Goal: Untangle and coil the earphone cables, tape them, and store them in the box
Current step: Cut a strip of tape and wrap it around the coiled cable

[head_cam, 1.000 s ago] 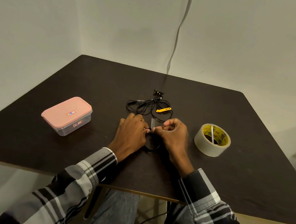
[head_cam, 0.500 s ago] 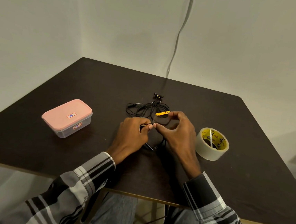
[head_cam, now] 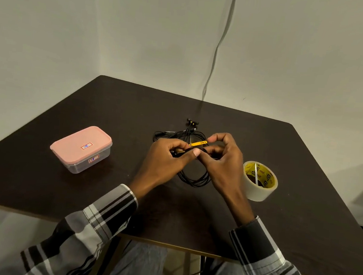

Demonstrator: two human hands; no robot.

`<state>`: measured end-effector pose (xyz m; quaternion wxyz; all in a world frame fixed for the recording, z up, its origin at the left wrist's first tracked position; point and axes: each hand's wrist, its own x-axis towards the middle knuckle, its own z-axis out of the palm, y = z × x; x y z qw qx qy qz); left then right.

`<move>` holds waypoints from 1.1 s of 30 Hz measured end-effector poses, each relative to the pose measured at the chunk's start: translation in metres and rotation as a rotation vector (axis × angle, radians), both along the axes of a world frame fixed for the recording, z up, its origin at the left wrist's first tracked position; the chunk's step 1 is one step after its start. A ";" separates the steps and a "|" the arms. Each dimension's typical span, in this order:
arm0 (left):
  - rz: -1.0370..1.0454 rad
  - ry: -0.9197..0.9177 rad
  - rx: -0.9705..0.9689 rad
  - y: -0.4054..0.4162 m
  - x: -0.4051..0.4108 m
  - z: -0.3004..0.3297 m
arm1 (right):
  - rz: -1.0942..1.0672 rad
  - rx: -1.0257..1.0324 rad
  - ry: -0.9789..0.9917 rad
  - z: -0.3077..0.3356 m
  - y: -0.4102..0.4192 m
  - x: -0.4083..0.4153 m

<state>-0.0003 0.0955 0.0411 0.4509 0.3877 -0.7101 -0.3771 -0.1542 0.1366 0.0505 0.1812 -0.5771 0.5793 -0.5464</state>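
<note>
both hands (head_cam: 196, 161) pinch a thin black looped earphone cable (head_cam: 194, 178).

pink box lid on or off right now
On. The pink lid sits flat over the clear box, covering its whole top, edges flush all round. Neither hand is near it.

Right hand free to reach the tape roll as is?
Probably not yet: the right hand pinches the coiled cable together with the left hand. The tape roll sits beside it, path unobstructed.
</note>
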 end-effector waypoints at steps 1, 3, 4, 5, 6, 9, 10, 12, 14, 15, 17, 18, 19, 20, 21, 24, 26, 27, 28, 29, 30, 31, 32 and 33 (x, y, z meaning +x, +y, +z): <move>0.029 0.012 -0.011 0.000 0.000 0.001 | -0.010 -0.012 0.028 -0.001 0.000 0.001; 0.064 0.035 -0.007 -0.002 -0.001 0.002 | -0.032 -0.041 0.115 -0.001 0.000 0.001; 0.072 0.045 0.014 -0.002 -0.001 0.002 | -0.045 -0.063 0.175 -0.002 0.001 0.001; 0.078 0.058 0.040 -0.002 -0.001 0.002 | -0.056 -0.090 0.233 -0.002 0.001 0.001; 0.085 0.072 0.070 -0.003 -0.001 0.003 | -0.063 -0.120 0.283 -0.003 0.002 0.001; 0.118 0.109 0.149 -0.002 -0.001 0.005 | -0.035 -0.203 0.383 -0.008 0.002 -0.001; 0.128 0.123 0.171 -0.003 -0.001 0.006 | -0.011 -0.222 0.406 -0.009 0.002 -0.002; 0.141 0.139 0.190 -0.002 0.000 0.007 | 0.043 -0.251 0.427 -0.009 0.001 -0.004; 0.153 0.142 0.188 -0.002 0.000 0.007 | 0.100 -0.262 0.432 -0.008 0.003 -0.006; 0.153 0.146 0.187 -0.001 0.000 0.007 | 0.120 -0.262 0.427 -0.007 0.003 -0.006; 0.144 0.156 0.184 -0.001 0.001 0.006 | 0.135 -0.266 0.383 -0.008 0.002 -0.007; 0.136 0.162 0.180 -0.001 0.001 0.006 | 0.134 -0.265 0.341 -0.009 0.001 -0.007; 0.130 0.168 0.176 -0.001 0.001 0.006 | 0.134 -0.260 0.288 -0.011 0.000 -0.006; 0.125 0.174 0.172 0.000 0.001 0.006 | 0.135 -0.252 0.235 -0.012 -0.002 -0.006; 0.120 0.177 0.160 0.000 0.001 0.006 | 0.136 -0.244 0.196 -0.012 -0.003 -0.006; 0.112 0.164 0.080 0.001 0.002 0.005 | 0.125 -0.221 0.181 -0.011 -0.004 -0.006; 0.111 0.143 0.020 0.002 0.004 0.004 | 0.104 -0.212 0.233 -0.011 -0.004 -0.008; 0.117 0.128 -0.014 0.003 0.004 0.004 | 0.096 -0.210 0.264 -0.010 -0.004 -0.008; 0.129 0.111 -0.050 0.005 0.003 0.003 | 0.092 -0.207 0.288 -0.010 -0.004 -0.009; 0.148 0.097 -0.084 0.006 0.003 0.002 | 0.090 -0.203 0.303 -0.009 -0.004 -0.009; 0.169 0.084 -0.118 0.006 0.002 0.001 | 0.088 -0.196 0.318 -0.009 -0.004 -0.009; 0.177 0.068 -0.157 0.006 0.003 0.000 | 0.083 -0.192 0.340 -0.008 -0.004 -0.010; 0.167 0.046 -0.204 0.006 0.003 -0.001 | 0.075 -0.190 0.368 -0.008 -0.004 -0.010; 0.148 0.012 -0.262 0.005 0.005 -0.002 | 0.066 -0.192 0.393 -0.007 -0.004 -0.010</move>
